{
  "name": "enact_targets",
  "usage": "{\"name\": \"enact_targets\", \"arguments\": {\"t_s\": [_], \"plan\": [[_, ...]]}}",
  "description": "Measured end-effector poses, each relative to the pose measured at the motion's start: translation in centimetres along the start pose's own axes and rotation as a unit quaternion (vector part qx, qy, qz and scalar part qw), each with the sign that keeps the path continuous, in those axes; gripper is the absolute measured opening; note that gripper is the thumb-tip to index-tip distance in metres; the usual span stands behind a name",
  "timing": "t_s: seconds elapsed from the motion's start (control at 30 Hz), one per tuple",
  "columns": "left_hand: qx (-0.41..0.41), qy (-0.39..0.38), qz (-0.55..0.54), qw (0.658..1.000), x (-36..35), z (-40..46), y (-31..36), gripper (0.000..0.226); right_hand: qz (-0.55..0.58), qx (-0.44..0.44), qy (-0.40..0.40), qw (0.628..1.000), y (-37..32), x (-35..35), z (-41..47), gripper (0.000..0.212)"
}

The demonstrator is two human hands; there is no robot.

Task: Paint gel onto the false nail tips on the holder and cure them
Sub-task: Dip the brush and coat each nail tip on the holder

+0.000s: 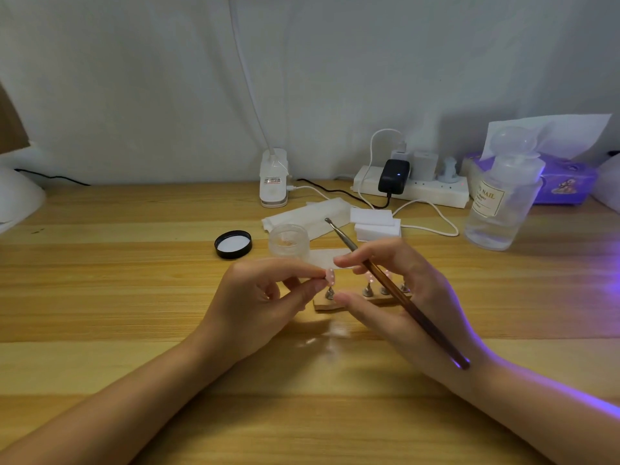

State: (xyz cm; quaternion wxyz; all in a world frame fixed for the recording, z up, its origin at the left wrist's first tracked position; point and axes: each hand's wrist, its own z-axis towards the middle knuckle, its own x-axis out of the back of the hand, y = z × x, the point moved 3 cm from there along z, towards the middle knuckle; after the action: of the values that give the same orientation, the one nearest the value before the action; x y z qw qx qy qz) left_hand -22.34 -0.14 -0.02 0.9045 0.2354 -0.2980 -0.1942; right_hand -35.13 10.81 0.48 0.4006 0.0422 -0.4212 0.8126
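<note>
A small wooden holder (375, 301) with several metal pegs stands on the table between my hands. My left hand (261, 297) pinches a pink false nail tip (330, 276) just above the leftmost peg (330, 293). My right hand (392, 290) holds a long brown brush (402, 297) between its fingers, the metal end pointing up and away, the handle lying back over my wrist. Its thumb and forefinger reach toward the same tip. Other pink tips behind the right fingers are mostly hidden. An open clear gel jar (289, 239) sits just beyond.
The jar's black lid (233, 244) lies left of it. White wipes (312, 216) and foam blocks (375, 223) sit behind. A power strip (436, 191), a clip lamp base (273, 182), a clear bottle (500, 203) and a purple tissue box (567, 182) line the back. Violet light shines from the right.
</note>
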Motion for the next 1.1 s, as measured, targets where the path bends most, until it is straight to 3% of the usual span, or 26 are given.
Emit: {"name": "enact_targets", "arguments": {"t_s": [0.3,0.47,0.6,0.77,1.1], "plan": [[0.009,-0.019,-0.022,1.0,-0.5,0.0,0.4,0.019,-0.002,0.043,0.004,0.999,-0.1,0.0,0.0,0.028],[-0.015,-0.036,0.022,0.999,-0.5,0.2,1.0,0.022,0.0,0.043,0.01,0.999,0.0,0.1,0.1,0.029],[0.054,-0.019,0.035,0.998,-0.2,0.2,0.6,0.037,-0.006,0.005,0.033,0.999,0.6,0.6,0.4,0.023],[0.114,-0.061,0.056,0.99,-0.6,0.0,0.0,0.045,-0.056,-0.043,-0.032,0.997,1.6,1.1,1.0,0.02],[0.151,-0.12,0.099,0.976,-1.1,-0.2,-0.6,0.052,-0.11,-0.002,-0.056,0.992,1.3,0.6,1.1,0.016]]}}
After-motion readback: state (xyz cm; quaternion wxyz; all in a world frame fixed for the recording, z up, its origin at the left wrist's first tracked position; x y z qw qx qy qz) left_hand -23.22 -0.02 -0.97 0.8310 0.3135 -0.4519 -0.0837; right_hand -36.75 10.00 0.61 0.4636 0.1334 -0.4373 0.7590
